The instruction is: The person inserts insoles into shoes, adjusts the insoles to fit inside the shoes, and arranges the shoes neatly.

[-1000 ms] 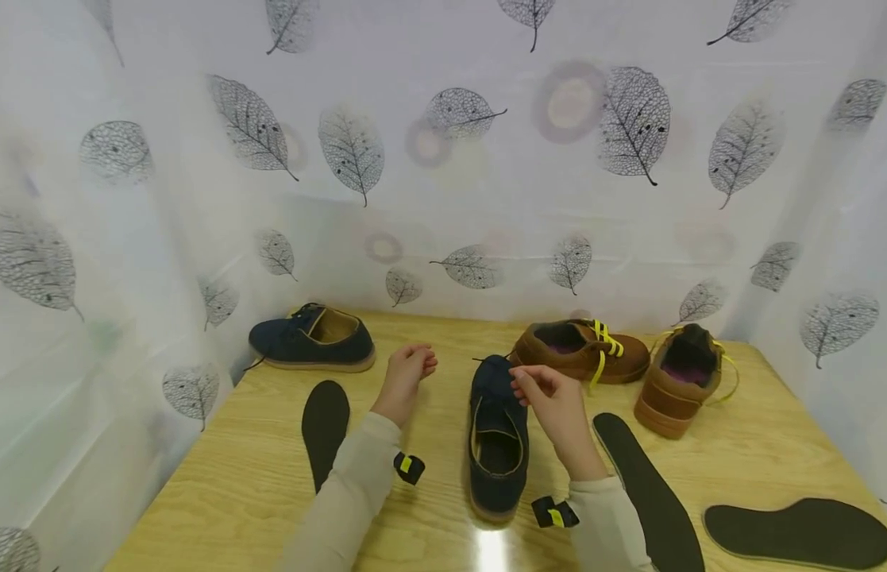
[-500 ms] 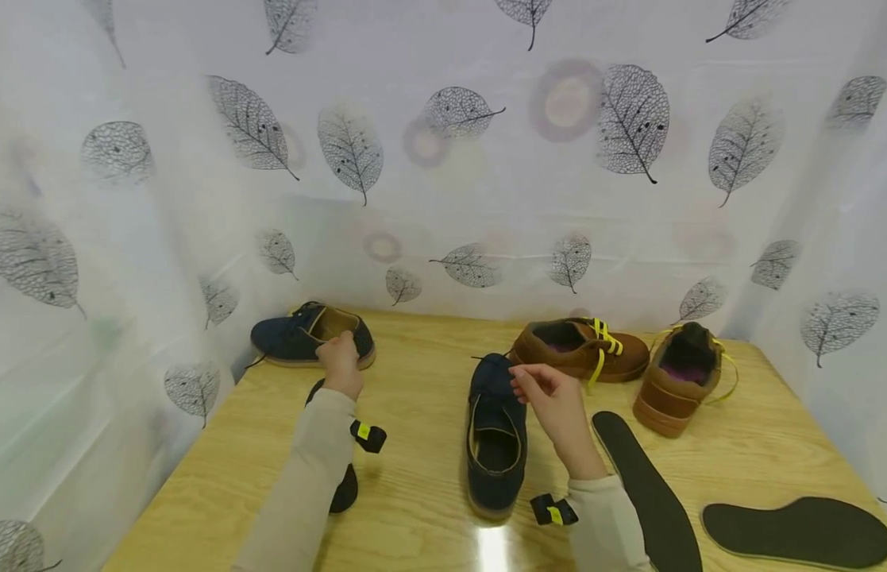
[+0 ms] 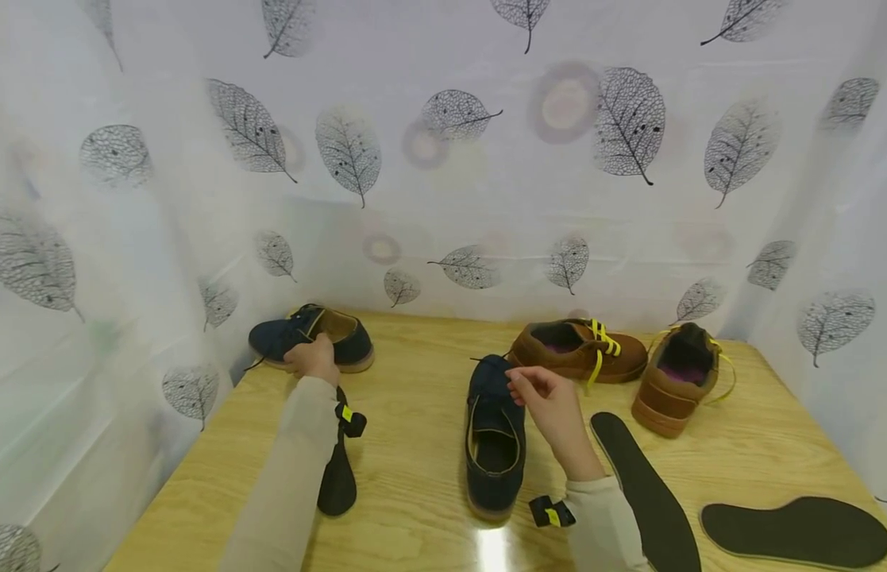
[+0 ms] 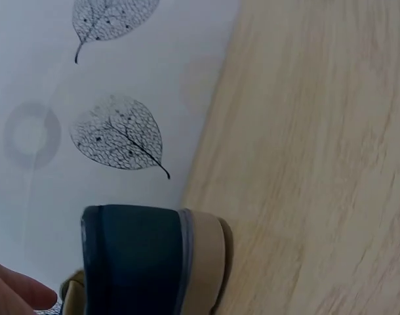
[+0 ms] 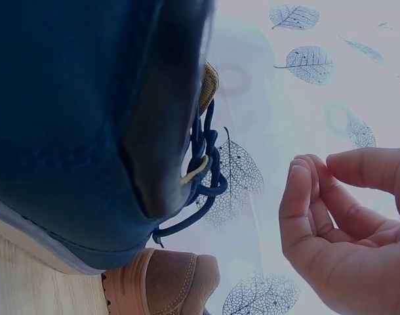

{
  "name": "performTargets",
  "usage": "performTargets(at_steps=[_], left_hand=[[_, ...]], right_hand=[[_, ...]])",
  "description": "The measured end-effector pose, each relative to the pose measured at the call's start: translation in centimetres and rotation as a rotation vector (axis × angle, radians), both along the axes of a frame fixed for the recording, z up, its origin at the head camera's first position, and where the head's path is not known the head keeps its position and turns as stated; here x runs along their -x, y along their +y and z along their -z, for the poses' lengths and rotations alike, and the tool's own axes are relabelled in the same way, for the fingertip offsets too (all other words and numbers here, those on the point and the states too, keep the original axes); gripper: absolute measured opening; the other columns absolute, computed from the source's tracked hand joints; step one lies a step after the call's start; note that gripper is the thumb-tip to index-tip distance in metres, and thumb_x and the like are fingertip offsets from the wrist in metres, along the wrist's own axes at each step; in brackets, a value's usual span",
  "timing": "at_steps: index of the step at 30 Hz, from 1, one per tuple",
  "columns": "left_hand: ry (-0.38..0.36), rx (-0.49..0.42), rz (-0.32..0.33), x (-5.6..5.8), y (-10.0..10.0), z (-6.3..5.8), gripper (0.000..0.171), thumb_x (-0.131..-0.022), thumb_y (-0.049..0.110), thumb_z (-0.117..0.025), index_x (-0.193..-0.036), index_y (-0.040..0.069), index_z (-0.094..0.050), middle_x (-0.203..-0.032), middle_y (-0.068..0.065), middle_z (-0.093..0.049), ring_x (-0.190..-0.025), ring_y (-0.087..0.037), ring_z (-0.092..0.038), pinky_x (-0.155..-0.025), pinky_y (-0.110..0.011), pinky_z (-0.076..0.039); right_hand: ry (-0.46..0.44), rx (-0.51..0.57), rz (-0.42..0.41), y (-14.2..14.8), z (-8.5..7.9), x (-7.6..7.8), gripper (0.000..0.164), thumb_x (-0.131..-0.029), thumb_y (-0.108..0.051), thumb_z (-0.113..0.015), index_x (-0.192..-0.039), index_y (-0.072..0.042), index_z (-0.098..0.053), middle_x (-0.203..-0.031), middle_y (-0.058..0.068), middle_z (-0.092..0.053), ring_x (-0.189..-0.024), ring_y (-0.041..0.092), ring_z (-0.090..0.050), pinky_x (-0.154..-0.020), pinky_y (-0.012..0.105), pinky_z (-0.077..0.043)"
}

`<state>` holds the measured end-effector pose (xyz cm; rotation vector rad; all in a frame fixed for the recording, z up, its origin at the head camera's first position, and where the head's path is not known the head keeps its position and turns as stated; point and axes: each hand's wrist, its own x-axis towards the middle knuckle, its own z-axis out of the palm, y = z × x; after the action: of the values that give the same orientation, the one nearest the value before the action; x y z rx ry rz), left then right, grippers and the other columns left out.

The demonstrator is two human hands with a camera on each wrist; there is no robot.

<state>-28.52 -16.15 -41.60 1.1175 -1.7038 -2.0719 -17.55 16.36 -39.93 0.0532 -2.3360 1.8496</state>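
At the far left of the table lies a navy lace-up shoe [image 3: 353, 345]. My left hand [image 3: 314, 359] is at its near side in the head view; how its fingers lie there is partly hidden. The left wrist view shows the shoe's heel [image 4: 141, 262] with a fingertip beside it. A second navy shoe [image 3: 495, 461] stands upright in the middle, toe pointing away. My right hand [image 3: 553, 409] hovers at its right, near the toe, fingers loosely bent with nothing between them. Dark knotted laces [image 5: 206, 157] show on this shoe in the right wrist view.
Two brown shoes, one sideways [image 3: 557, 361] and one heel-on [image 3: 665, 405], stand at the back right with yellow laces. Dark insoles lie at left [image 3: 336, 481], beside the right forearm [image 3: 650, 492] and at the right edge [image 3: 793, 532]. A leaf-print curtain [image 3: 443, 199] surrounds the table.
My left hand has moved left, from the middle of the table to the far navy shoe. The insole under that arm shifted or turned in view. My right hand has stayed in place.
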Motion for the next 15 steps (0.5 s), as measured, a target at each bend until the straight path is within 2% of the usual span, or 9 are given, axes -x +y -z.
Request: performTargets(at_steps=[4, 8, 15], left_hand=[[-0.056, 0.047, 0.022, 0.5, -0.2, 0.5, 0.075, -0.099, 0.030, -0.041, -0.150, 0.001, 0.006, -0.152, -0.016, -0.007, -0.141, -0.030, -0.014, -0.114, -0.039, -0.021], [-0.109, 0.116, 0.051, 0.8, 0.0, 0.9, 0.077, -0.098, 0.031, -0.044, -0.148, -0.004, 0.004, -0.150, -0.022, -0.009, -0.139, -0.034, -0.021, -0.112, -0.041, -0.025], [-0.104, 0.072, 0.047, 1.6, 0.2, 1.4, 0.076, -0.098, 0.027, -0.043, -0.148, -0.003, 0.005, -0.150, -0.020, -0.008, -0.138, -0.032, -0.019, -0.112, -0.038, -0.027]], right_hand=[[-0.001, -0.004, -0.004, 0.0, 0.1, 0.1, 0.019, -0.095, -0.009, -0.060, -0.106, 0.004, -0.069, -0.094, 0.020, -0.067, -0.084, 0.031, -0.065, -0.071, 0.024, -0.053], [0.000, -0.008, -0.005, 0.1, 0.2, 0.1, 0.018, -0.095, -0.008, -0.060, -0.106, 0.004, -0.069, -0.095, 0.022, -0.067, -0.084, 0.032, -0.065, -0.071, 0.023, -0.053], [-0.002, -0.010, -0.016, 0.2, 0.2, 0.2, 0.020, -0.095, -0.008, -0.060, -0.107, 0.005, -0.068, -0.096, 0.023, -0.067, -0.086, 0.033, -0.065, -0.071, 0.023, -0.053]])
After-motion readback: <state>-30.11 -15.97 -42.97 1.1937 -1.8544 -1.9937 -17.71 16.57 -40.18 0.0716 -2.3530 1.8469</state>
